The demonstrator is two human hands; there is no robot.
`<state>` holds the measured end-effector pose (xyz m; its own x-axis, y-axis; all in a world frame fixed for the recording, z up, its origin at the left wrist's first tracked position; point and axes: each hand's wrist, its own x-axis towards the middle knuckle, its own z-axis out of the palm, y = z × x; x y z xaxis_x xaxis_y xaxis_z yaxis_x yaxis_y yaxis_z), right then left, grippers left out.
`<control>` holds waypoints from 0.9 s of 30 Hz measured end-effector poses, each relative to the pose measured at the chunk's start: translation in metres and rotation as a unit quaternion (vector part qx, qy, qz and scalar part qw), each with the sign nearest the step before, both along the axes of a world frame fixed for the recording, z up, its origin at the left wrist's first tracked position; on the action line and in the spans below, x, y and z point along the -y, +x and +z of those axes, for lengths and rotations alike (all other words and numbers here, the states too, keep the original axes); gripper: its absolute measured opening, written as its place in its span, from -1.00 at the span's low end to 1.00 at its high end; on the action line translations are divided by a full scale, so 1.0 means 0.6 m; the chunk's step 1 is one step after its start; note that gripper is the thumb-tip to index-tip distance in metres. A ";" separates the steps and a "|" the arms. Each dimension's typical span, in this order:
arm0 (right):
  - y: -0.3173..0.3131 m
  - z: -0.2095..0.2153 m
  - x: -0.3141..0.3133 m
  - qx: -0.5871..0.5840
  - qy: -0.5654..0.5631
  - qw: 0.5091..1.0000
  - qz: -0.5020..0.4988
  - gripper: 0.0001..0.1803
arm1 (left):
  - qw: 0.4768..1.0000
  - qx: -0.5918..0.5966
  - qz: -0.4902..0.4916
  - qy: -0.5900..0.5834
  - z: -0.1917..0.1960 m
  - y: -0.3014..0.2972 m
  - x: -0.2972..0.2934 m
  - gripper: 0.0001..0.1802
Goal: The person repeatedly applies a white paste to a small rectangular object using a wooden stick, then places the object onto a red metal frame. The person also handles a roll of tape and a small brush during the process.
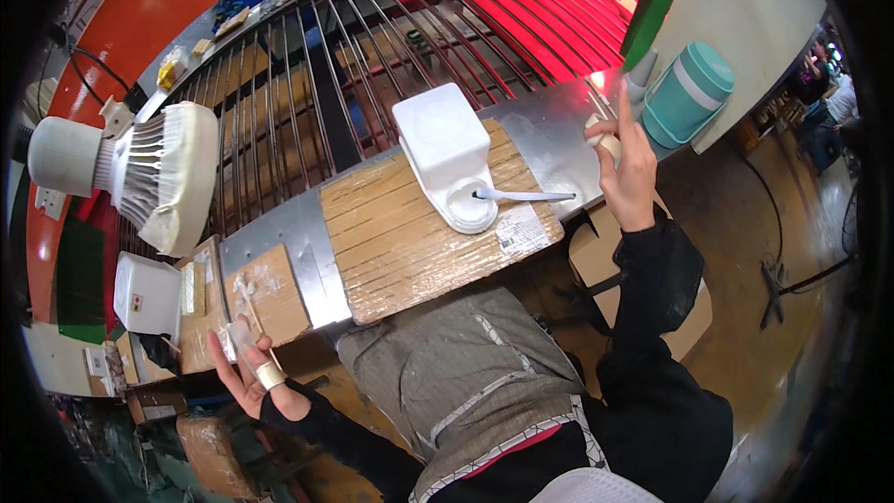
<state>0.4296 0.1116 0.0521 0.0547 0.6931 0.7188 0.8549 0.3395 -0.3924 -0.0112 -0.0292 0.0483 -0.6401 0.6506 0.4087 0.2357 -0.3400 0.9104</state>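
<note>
A white plastic container (442,135) with a boxy body and a round collar lies on a film-wrapped cardboard pad (391,251) in front of me. A white-handled brush-like tool (526,195) rests across its round opening. My left hand (250,382) is raised at the left with its fingers apart. A tan band circles one finger, and a translucent wrap shows near another. My right hand (629,168) is raised right of the pad, forefinger stretched out. Cream-coloured pieces (607,143) show at its other fingertips, seemingly finger covers. Neither hand touches the container.
Behind the pad, metal bars (307,84) run past a red-lit area. A teal jug (687,95) stands at the right. At the left are a large finned lamp (158,172), a white container (146,293) and a smaller cardboard pad (279,293) with thin sticks.
</note>
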 end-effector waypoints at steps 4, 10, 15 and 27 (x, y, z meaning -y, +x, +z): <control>0.038 -0.081 -0.032 -0.125 -0.042 0.990 -0.045 0.09 | 1.000 -0.020 0.005 -0.001 0.006 -0.009 0.002 -0.34; 0.045 -0.164 -0.044 -0.327 -0.169 0.930 -0.020 -0.23 | 0.999 -0.027 0.012 -0.038 0.008 0.000 0.003 -0.35; 0.043 -0.174 -0.038 -0.369 -0.179 0.912 0.017 -0.36 | 0.999 0.006 -0.009 -0.033 0.010 0.004 0.001 -0.35; -0.008 -0.158 -0.065 0.149 -0.085 0.984 -0.052 -0.69 | 0.999 0.048 -0.010 0.016 0.042 0.064 -0.015 -0.85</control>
